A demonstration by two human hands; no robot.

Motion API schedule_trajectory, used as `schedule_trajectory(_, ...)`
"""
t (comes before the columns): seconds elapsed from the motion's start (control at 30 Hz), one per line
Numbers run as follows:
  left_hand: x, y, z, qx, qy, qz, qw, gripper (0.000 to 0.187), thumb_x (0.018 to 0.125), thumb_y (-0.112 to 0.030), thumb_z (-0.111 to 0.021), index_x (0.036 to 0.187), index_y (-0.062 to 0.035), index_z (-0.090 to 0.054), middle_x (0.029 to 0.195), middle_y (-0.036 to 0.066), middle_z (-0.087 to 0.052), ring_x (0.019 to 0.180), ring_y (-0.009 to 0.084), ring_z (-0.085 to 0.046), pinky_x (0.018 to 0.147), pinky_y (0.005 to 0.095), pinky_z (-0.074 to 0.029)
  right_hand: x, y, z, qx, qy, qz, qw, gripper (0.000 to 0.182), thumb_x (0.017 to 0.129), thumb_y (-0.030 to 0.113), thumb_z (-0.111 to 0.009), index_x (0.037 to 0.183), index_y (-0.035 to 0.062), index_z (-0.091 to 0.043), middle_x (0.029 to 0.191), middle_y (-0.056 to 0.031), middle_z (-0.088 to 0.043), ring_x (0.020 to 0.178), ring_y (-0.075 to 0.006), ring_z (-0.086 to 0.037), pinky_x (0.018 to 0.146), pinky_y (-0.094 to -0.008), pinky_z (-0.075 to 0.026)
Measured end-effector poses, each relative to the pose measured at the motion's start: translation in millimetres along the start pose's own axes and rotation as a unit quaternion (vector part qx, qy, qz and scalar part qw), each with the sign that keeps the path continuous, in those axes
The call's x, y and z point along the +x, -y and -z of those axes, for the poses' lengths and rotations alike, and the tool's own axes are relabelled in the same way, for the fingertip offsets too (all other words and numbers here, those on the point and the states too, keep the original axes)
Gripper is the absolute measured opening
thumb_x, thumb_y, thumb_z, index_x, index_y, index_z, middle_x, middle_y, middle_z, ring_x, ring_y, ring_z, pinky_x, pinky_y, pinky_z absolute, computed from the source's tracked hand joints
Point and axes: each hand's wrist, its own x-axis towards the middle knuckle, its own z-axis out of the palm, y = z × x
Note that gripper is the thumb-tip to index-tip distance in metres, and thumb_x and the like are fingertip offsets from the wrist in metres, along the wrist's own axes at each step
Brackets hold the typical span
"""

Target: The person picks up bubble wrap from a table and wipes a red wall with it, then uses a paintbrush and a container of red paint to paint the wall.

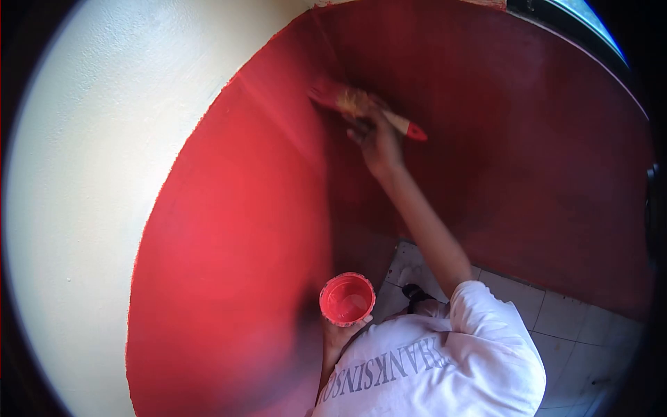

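My right hand (381, 144) is raised and wrapped round a paintbrush (401, 126) with a pale, red-tipped handle. Red-coated bristles point left, at the corner between two red wall faces; motion blur hides whether they touch the paint. Low in front of my chest, my left hand (342, 335) supports a small red plastic cup (336, 286) from below. The cup's mouth faces up, its rim is smeared, and some red paint shows inside. Most of the left fingers are hidden under the cup.
A bright red wall (222, 264) stands close on the left, bordered by a cream wall area (83, 153). The darker red wall (528, 153) lies ahead and right. Pale floor tiles (561, 316) and a dark shoe (414, 292) show below.
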Motion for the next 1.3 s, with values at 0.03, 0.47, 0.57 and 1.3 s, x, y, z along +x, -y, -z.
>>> schedule_trajectory(0.03, 0, 0, 1, 0.007, -0.003, 0.002, 1.0, 0.068, 0.06, -0.021, -0.082, 0.116, -0.0032, -0.048, 0.108, 0.009, -0.057, 0.099, 0.0204, -0.056, 0.085, 0.0343, -0.046, -7, -13, 21, 0.009, -0.018, -0.018, 1.0, 0.037, 0.082, 0.01, -0.055, 0.117, 0.0086, -0.042, 0.104, -0.0095, -0.058, 0.086, -0.0219, -0.063, 0.061, -0.0317, -0.052)
schedule_trajectory(0.47, -6, 15, 10, 0.028, 0.007, 0.027, 0.999, 0.066, 0.059, -0.021, -0.083, 0.113, -0.0026, -0.05, 0.107, 0.01, -0.057, 0.098, 0.0213, -0.057, 0.083, 0.0343, -0.046, -128, -79, 308, -0.315, -0.27, -0.18, 0.892, 0.036, 0.084, 0.024, -0.057, 0.116, 0.0078, -0.053, 0.103, -0.0041, -0.058, 0.094, -0.0136, -0.057, 0.075, -0.0302, -0.051)
schedule_trajectory(0.57, -5, 12, 8, 0.018, 0.009, 0.031, 0.999, 0.068, 0.059, -0.021, -0.083, 0.114, -0.0028, -0.049, 0.109, 0.01, -0.057, 0.1, 0.0216, -0.055, 0.085, 0.0346, -0.046, -94, -68, 265, -0.212, -0.221, -0.093, 0.947, 0.038, 0.082, 0.021, -0.059, 0.116, 0.007, -0.05, 0.102, -0.0051, -0.058, 0.082, -0.0136, -0.061, 0.069, -0.0278, -0.052)
schedule_trajectory(1.3, 1, 5, 5, 0.008, 0.009, -0.002, 1.0, 0.065, 0.058, -0.019, -0.082, 0.113, -0.0029, -0.051, 0.107, 0.01, -0.058, 0.1, 0.021, -0.056, 0.086, 0.0344, -0.045, 28, 7, -45, 0.04, 0.006, 0.073, 0.997, 0.04, 0.082, 0.011, -0.057, 0.119, 0.0089, -0.041, 0.099, -0.0084, -0.057, 0.084, -0.0197, -0.062, 0.058, -0.0305, -0.053)
